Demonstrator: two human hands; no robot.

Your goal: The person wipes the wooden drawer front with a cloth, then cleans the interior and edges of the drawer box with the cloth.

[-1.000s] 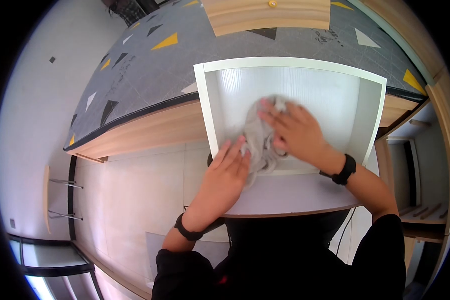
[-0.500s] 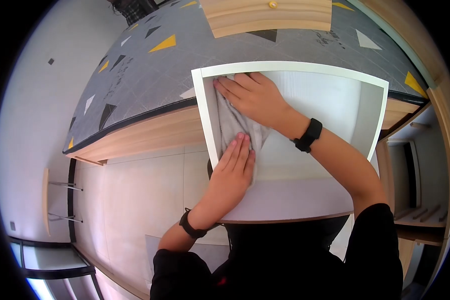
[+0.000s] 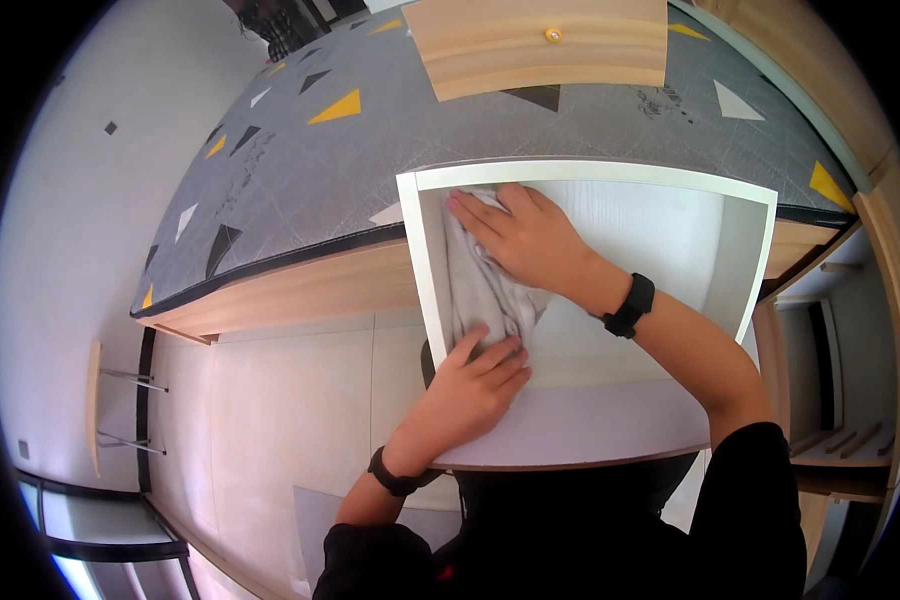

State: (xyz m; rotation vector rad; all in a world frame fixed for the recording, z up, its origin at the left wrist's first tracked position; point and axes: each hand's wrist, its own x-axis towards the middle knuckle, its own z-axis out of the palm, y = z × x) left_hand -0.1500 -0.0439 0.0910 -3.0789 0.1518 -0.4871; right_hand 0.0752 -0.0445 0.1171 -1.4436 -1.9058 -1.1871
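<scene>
A crumpled light grey cloth lies along the left inner side of a white open drawer, whose inside is pale. My right hand presses the cloth into the far left corner, its fingers closed over the upper end. Nearer to me, my left hand holds the lower end of the cloth, thumb and fingers bent around a fold by the near left side. The palms and the underside of the cloth are hidden.
Behind the drawer is a bed with a grey patterned cover, on which a wooden drawer front with a round knob rests. Wooden shelving stands at the right. Pale floor tiles show at the left.
The whole view has shifted slightly, with the scene lower in it. My left hand has drawn toward me along the cloth and its fingers have bent. My right hand stays at the far corner.
</scene>
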